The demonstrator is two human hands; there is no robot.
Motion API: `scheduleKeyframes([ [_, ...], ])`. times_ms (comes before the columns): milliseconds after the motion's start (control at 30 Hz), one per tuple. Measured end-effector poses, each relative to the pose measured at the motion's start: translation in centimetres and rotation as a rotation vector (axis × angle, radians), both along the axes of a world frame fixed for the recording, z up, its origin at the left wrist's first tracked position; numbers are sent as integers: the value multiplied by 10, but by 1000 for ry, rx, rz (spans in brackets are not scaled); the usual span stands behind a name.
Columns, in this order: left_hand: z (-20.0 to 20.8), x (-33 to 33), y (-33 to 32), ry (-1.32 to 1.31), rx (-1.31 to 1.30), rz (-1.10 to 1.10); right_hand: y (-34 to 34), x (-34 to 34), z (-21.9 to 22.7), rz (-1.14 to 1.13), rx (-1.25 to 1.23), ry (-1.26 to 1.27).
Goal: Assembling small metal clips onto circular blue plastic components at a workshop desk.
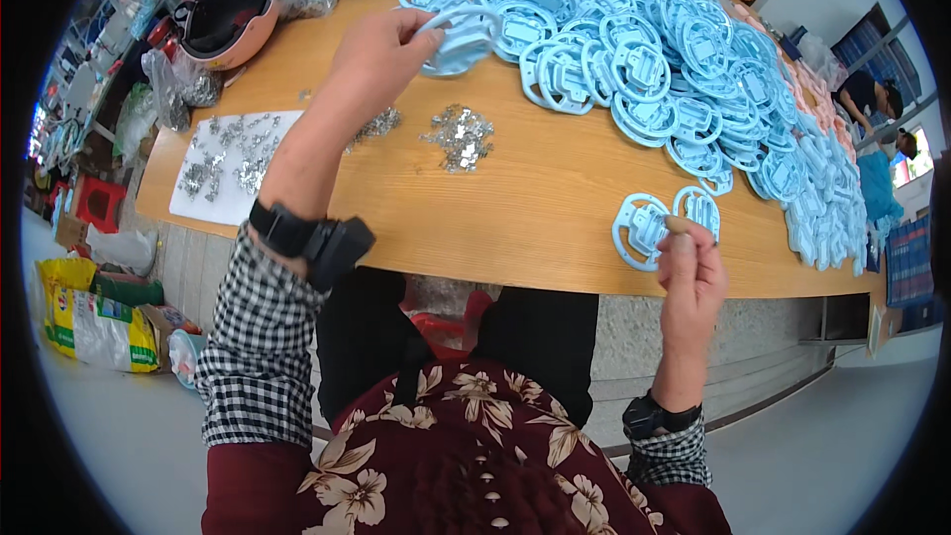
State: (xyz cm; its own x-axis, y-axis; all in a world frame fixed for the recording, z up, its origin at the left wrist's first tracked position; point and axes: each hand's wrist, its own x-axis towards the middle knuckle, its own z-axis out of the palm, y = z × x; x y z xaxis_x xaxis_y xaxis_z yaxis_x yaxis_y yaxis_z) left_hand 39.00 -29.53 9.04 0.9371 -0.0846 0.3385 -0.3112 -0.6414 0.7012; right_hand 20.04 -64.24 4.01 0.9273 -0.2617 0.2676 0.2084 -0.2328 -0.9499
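Observation:
My left hand (381,59) is raised over the far middle of the table, thumb and fingers closed on the edge of a light-blue round plastic part (463,52). Near the front edge, my right hand (690,272) is closed with its fingertips together; what they hold, if anything, is too small to make out. Just beyond those fingertips lie two blue plastic parts, a left one (637,230) and a right one (702,204). A heap of small shiny metal pieces (462,139) sits below my left hand. Another metal heap (377,125) is partly hidden by my left forearm.
A large pile of blue parts (644,69) covers the table's far and right side. A white sheet (203,200) with metal pieces lies at left, near a helmet-like bowl (233,40) and plastic bags (166,89). Other people sit beyond the table. The wooden table (475,228) ends before my lap.

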Motion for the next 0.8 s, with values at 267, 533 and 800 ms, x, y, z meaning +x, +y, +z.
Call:
scheduleKeyframes([
  [267, -49, -153, -20, 757, -799, -385, 68, 24, -12, 444, 340, 387],
  [533, -74, -176, 15, 607, -751, -222, 136, 35, -1, 734, 47, 605],
  [800, -89, -161, 48, 477, -885, 35, 201, 125, -15, 494, -858, -124],
])
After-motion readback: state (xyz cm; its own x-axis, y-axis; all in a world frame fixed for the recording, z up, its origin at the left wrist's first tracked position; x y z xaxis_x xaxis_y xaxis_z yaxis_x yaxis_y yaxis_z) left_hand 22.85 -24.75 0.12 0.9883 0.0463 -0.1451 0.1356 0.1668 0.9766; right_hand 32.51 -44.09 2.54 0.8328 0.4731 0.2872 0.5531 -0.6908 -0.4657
